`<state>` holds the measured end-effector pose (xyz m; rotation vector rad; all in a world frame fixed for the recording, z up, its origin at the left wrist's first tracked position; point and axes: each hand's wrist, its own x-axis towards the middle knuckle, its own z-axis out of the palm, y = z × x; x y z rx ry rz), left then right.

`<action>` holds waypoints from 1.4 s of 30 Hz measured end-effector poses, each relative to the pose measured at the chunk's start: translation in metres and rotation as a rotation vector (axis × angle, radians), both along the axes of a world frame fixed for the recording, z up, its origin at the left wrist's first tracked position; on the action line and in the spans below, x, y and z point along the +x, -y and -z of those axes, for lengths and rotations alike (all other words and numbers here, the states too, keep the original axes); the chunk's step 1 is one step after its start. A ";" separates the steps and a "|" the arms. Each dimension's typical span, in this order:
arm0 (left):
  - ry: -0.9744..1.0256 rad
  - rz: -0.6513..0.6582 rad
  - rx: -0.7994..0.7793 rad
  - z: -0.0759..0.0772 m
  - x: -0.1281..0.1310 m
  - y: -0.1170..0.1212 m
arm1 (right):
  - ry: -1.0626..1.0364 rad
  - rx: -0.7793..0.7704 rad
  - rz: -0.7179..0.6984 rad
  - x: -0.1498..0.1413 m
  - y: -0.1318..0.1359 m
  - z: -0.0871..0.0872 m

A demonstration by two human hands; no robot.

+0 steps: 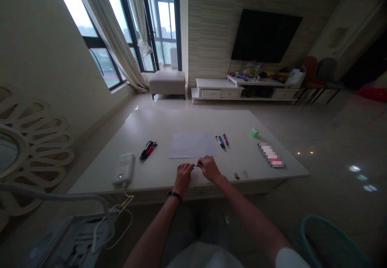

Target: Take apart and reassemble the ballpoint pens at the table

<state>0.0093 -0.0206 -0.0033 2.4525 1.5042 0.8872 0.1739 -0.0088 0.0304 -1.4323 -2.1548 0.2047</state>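
My left hand [183, 176] and my right hand [209, 168] meet over the near edge of the white table [229, 119]. Fingers of both are pinched on a small thin dark piece [196, 165], mostly hidden, so its kind does not show. Just beyond them lies white paper [191, 145]. Several pens [148, 151] are bunched to its left, red and black. On its right rest a few more: a purple pen [226, 140] and blue-and-dark pens [221, 142]. Right of my right hand are a small brown piece [236, 176] and a clear scrap [245, 174].
A white power bank or adapter [124, 169] with a cable stands at the table's left. On the right are a green box [254, 132] and a blurred-out phone-like object [271, 155]. A teal basket rim [320, 219] is low right; a grey ottoman [167, 83] stands behind.
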 end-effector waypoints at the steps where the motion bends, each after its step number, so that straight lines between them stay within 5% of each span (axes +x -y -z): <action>1: -0.006 -0.001 0.005 0.000 0.000 0.001 | -0.006 -0.002 -0.010 -0.002 -0.001 -0.001; 21: -0.114 0.067 0.171 0.010 0.000 0.005 | -0.186 -0.357 -0.080 0.002 -0.005 -0.019; 35: -0.115 0.064 0.122 0.003 0.002 0.010 | -0.449 -0.452 -0.103 0.001 -0.008 -0.006; 38: -0.073 0.034 0.112 0.004 0.002 0.008 | -0.514 -0.376 -0.053 0.015 -0.012 0.001; 42: 0.131 -0.122 0.164 0.010 0.001 0.001 | -0.416 -0.119 0.203 0.040 -0.012 0.018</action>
